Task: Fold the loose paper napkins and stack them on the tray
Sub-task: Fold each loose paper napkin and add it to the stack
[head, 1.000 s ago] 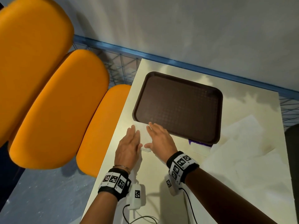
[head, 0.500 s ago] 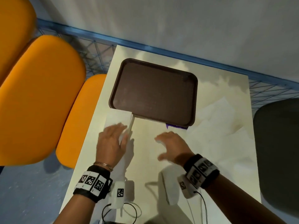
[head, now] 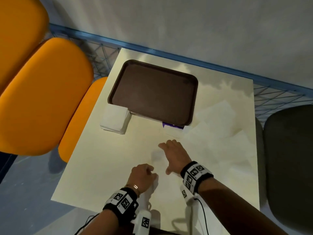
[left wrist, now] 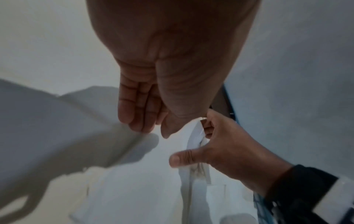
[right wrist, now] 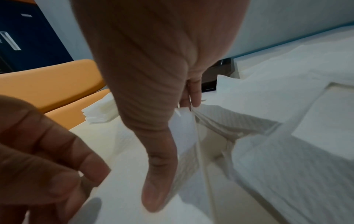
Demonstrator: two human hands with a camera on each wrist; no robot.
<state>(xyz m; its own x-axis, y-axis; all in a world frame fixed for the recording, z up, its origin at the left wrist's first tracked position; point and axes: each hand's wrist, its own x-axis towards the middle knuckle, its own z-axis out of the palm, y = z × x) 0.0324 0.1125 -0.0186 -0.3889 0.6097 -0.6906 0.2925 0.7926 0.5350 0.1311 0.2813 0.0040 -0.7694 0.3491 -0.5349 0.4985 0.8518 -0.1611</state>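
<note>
The empty brown tray [head: 152,92] lies at the far side of the table. Against its near-left corner a stack of folded napkins [head: 115,122] rests on the table, not on the tray. Loose white napkins [head: 211,124] are spread over the right side. One loose napkin [right wrist: 184,125] lies in the middle. My right hand [head: 172,153] is on it and pinches a raised edge between thumb and fingers [left wrist: 206,130]. My left hand [head: 144,175] is just nearer, fingers curled [left wrist: 138,115] at the napkin's near edge, seemingly pinching it.
Orange seats [head: 42,99] run along the table's left edge. A dark chair [head: 288,167] stands at the right. A purple item [head: 171,126] peeks from under the tray's near edge. A blue rail [head: 186,56] and a wall bound the far side.
My left hand has let go of the folded napkin beside the tray and drawn back toward me. The right hand moved onto the middle napkin and lifted its edge.
</note>
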